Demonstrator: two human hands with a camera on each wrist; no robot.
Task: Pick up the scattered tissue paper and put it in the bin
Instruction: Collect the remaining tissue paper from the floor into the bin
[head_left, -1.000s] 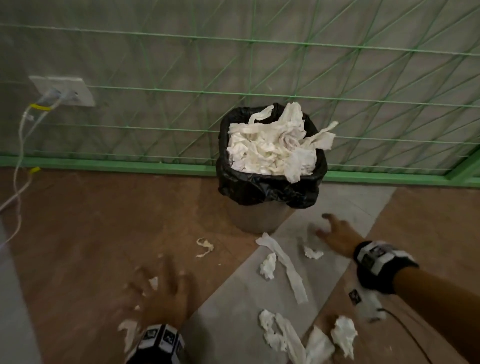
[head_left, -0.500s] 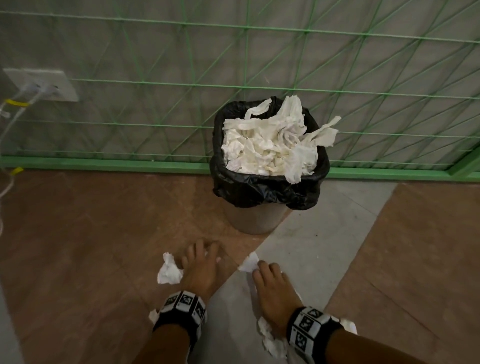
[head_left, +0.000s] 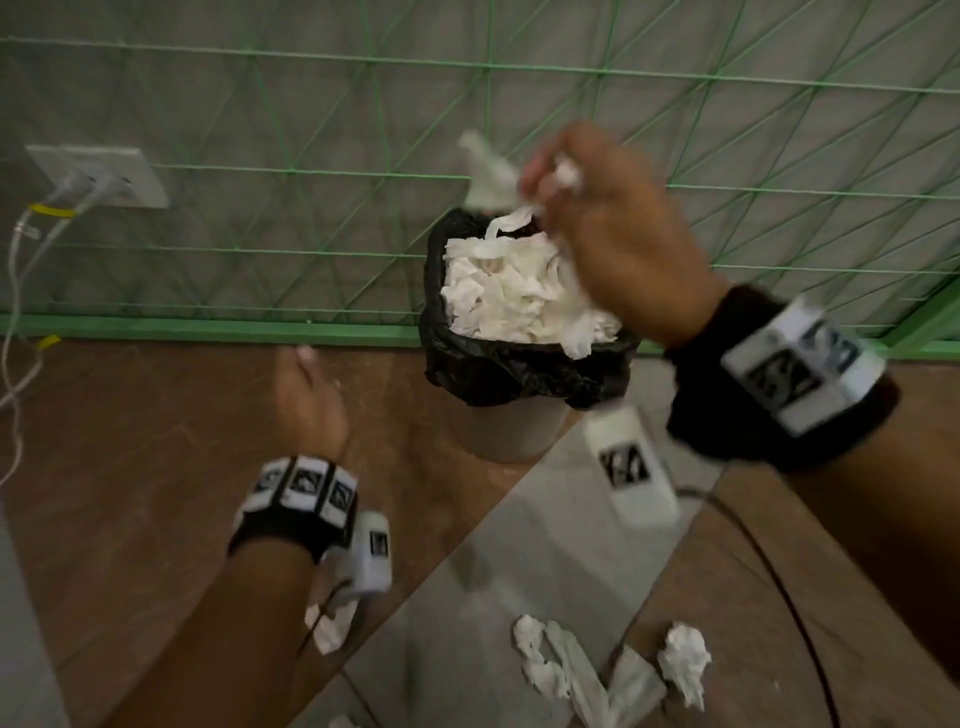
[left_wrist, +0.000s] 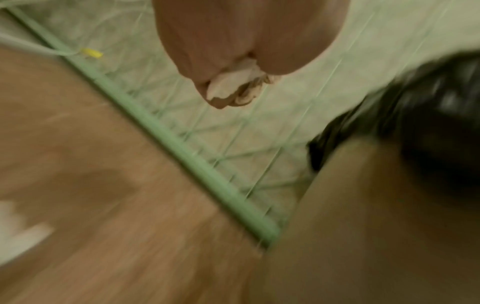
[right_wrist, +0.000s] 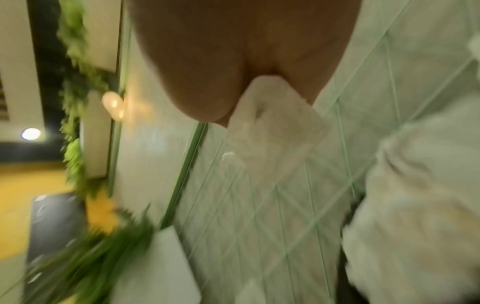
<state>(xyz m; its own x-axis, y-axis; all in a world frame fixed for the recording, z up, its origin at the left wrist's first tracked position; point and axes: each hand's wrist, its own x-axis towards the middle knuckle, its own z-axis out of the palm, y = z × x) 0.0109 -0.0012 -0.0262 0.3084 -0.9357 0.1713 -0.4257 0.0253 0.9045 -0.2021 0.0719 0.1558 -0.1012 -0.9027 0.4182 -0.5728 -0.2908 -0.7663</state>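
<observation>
A grey bin (head_left: 511, 431) lined with a black bag (head_left: 519, 369) stands against the wall, heaped with white tissue (head_left: 519, 296). My right hand (head_left: 597, 208) is raised above the bin's rim and grips a wad of white tissue (head_left: 491, 179), which also shows below the palm in the right wrist view as a tissue wad (right_wrist: 270, 115). My left hand (head_left: 306, 395) hovers over the brown floor left of the bin, its fingers curled round a small crumpled tissue (left_wrist: 233, 86). More tissue pieces (head_left: 566, 670) lie on the floor near me.
A green-netted wall (head_left: 311, 208) with a green base rail (head_left: 208, 330) runs behind the bin. A wall socket (head_left: 104, 176) with white cables (head_left: 15, 312) sits at the left. A crumpled tissue (head_left: 683, 660) and another scrap (head_left: 330, 629) lie on the floor.
Both hands were flat on the floor over tissue pieces half a second ago. Now both have lifted with tissue in them, the right one up over the bin.
</observation>
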